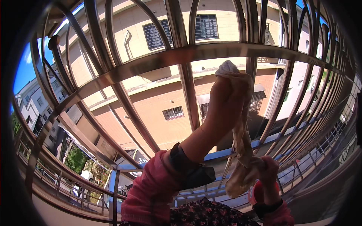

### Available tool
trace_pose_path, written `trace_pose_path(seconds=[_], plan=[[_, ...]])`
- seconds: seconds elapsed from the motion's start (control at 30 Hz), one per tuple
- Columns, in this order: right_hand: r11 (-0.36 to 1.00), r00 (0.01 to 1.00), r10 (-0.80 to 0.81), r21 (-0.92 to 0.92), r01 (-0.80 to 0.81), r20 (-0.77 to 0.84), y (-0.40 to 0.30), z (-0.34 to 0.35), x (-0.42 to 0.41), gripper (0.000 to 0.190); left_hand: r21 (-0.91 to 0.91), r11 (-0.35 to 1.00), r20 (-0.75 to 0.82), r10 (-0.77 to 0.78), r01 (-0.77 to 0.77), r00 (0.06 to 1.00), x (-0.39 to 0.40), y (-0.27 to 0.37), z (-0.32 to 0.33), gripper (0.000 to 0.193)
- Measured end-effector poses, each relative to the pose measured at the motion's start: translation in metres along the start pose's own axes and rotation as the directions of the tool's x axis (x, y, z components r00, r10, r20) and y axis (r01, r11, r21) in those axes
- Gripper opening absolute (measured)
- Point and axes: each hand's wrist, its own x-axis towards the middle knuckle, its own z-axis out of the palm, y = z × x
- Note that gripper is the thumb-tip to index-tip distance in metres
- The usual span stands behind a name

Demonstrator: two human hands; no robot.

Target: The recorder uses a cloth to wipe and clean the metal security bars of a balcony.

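My left hand (224,93) is raised in front of a vertical bar of the metal window cage, with one end of a damp-looking, beige cloth (243,141) bunched over its fingers near the horizontal rail (209,51). From there the cloth hangs down, twisted, to my right hand (269,169), which grips its lower part; a bunched end droops to the left of that hand. Behind my right wrist is a red rounded object (256,193), partly hidden. Whether the upper cloth touches the bar or rail cannot be told.
Shiny metal bars (186,93) curve around me on several sides. A lower blue-lit rail (220,154) crosses behind my arms. Beyond the cage stand a building with barred windows (173,113), a green tree (76,159) and parked vehicles far below.
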Motion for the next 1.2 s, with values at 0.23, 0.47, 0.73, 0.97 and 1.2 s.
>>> trace_pose_path(seconds=[0.23, 0.47, 0.73, 0.97, 1.2], plan=[[0.985, 0.989, 0.139, 0.107, -0.134, -0.04, -0.007, -0.012, 0.014, 0.019, -0.209, 0.973, -0.111, 0.079, -0.1, 0.991, 0.042, -0.021, 0.047, 0.015], [0.96, 0.961, 0.274, 0.059, -0.275, 0.03, -0.002, 0.0, -0.012, 0.025, 0.477, 0.791, -0.05, 0.46, -0.383, 0.887, 0.028, -0.067, 0.032, 0.019], [0.961, 0.965, 0.262, -0.091, -0.26, 0.004, 0.044, -0.004, -0.046, 0.02, 0.64, 0.767, 0.012, 0.051, -0.047, 0.999, -0.048, -0.127, 0.031, 0.016], [0.94, 0.956, 0.29, -0.202, -0.276, 0.047, 0.085, -0.014, -0.078, 0.024, 0.838, 0.545, 0.131, -0.24, 0.022, 0.962, -0.127, -0.169, 0.003, 0.042], [0.785, 0.983, 0.184, -0.6, -0.155, -0.014, 0.066, -0.017, -0.092, 0.033, 0.821, 0.563, 0.121, -0.337, 0.097, 0.934, -0.119, -0.152, 0.01, 0.041]])
